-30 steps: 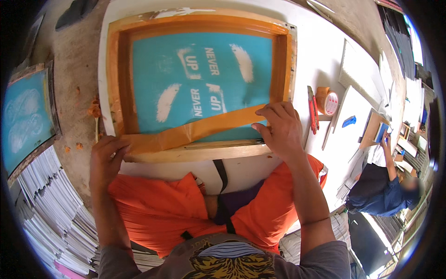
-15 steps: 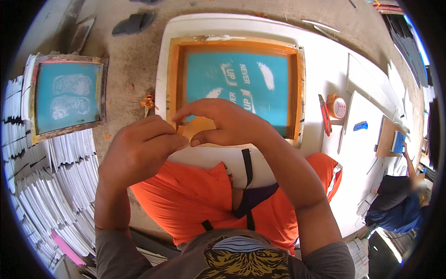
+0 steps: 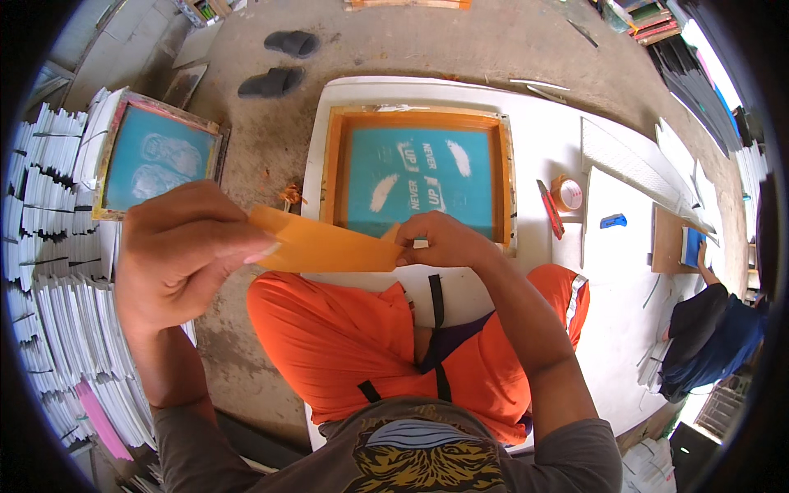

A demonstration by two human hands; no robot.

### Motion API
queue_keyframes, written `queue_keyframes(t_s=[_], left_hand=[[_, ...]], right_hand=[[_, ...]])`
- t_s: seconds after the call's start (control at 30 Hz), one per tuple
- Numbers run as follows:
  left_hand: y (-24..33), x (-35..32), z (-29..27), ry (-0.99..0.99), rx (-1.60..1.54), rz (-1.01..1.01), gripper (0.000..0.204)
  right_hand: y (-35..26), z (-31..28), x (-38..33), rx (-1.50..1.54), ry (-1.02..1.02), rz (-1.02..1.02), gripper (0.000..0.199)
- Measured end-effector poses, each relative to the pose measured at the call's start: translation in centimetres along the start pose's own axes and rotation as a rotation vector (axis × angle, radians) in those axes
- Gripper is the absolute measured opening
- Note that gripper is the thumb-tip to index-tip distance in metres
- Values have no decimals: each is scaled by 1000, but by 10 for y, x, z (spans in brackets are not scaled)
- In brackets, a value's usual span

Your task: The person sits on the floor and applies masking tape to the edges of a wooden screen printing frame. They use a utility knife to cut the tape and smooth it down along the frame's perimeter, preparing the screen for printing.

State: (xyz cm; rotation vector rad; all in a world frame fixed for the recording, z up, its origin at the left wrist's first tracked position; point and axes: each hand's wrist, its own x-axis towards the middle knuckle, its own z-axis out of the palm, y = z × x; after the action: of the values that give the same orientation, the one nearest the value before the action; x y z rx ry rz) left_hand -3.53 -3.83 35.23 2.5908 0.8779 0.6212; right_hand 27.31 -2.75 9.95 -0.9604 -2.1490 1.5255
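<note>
A strip of brown packing tape (image 3: 337,248) is stretched between my two hands, above the near edge of a screen-printing frame. My left hand (image 3: 185,255) pinches its left end, raised to the left of the frame. The right end is between the thumb and fingers of my right hand (image 3: 444,241), close to the frame's near side. The screen-printing frame (image 3: 334,156) has wooden sides and a teal mesh (image 3: 370,160) with white lettering and brushstroke shapes. It lies on a white board (image 3: 526,115) in front of me. The strip covers part of its near left corner.
To the right lie a tape roll (image 3: 565,194), a red cutter (image 3: 550,209) and a blue cutter (image 3: 613,220). A second printing screen (image 3: 123,177) rests at left by stacked white sheets (image 3: 70,320). Dark slippers (image 3: 271,82) are on the floor. Another person (image 3: 715,337) works at far right.
My hands, close together before, have moved apart, and the tape now spans the gap between them. My left hand went left and my right hand slightly right. The whole view has shifted.
</note>
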Motion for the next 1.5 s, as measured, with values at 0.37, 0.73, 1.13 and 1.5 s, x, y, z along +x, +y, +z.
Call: queue_keyframes(t_s=[0.37, 0.73, 1.13, 1.5], left_hand=[[3, -18, -11, 101, 41, -156, 18], [-37, -32, 33, 193, -12, -310, 20], [-134, -73, 165, 292, -372, -609, 14], [-186, -102, 262, 112, -480, -923, 18]], right_hand=[[47, 5, -76, 276, 164, 128, 16], [76, -28, -141, 567, 580, 194, 13], [95, -46, -143, 483, 813, 461, 15], [133, -47, -130, 362, 798, 550, 17]])
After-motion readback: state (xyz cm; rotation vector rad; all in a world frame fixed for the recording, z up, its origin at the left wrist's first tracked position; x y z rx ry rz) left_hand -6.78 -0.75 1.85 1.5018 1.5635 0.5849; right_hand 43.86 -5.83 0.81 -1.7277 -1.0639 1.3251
